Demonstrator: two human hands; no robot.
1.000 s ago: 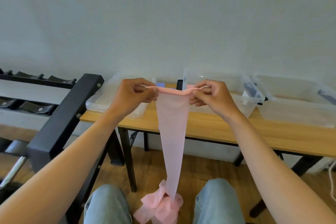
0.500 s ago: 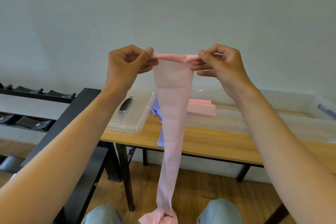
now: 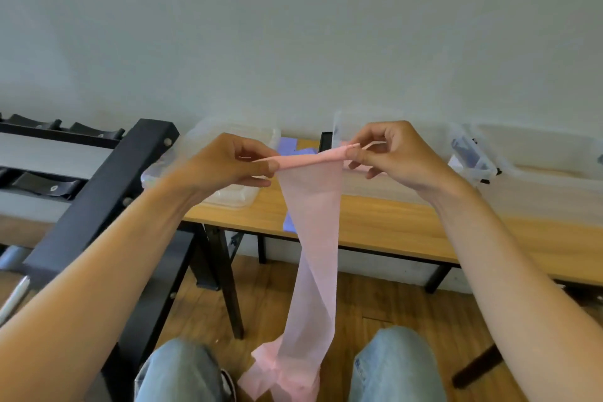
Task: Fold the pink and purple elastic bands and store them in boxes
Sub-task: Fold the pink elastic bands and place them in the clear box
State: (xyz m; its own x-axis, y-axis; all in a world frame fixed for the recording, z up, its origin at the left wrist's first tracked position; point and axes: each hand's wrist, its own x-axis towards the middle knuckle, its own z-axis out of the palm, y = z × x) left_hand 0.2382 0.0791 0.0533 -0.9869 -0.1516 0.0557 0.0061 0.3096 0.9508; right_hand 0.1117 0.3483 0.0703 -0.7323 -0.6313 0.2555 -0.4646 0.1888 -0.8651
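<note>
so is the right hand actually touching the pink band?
Touching. The head view shows the right hand pinching the top edge of the pink band between thumb and fingers, no gap visible.

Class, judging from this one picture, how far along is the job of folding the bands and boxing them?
Early on. Done: something pink shows in the clear box, seemingly a stored band. In hand: left hand and right hand pinch the pink band's top edge; the rest hangs unfolded between the knees. Left: fold and box it, then the purple band on the table.
</note>
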